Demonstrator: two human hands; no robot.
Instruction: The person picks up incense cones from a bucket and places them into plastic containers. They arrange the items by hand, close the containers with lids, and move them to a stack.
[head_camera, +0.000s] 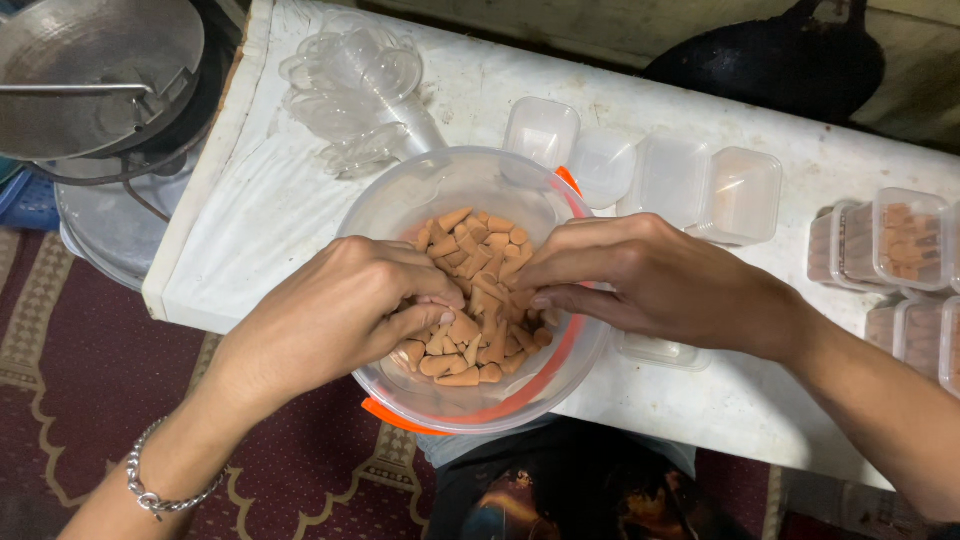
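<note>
Both hands dig into small tan clay cones (478, 300) in a clear round plastic bowl (400, 205). The left hand (345, 305), curled, pinches cones at 3 o'clock. The right hand (640, 275), fingers loosely bent, touches cones at 9 o'clock.

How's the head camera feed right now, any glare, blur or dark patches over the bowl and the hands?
Head view: evenly lit and sharp on the left hand, right hand and brown cones; mild sheen on the clear bowl rim; filled boxes at the right edge look slightly soft; the dark pan and the bottom of the frame fall into shadow.
</note>
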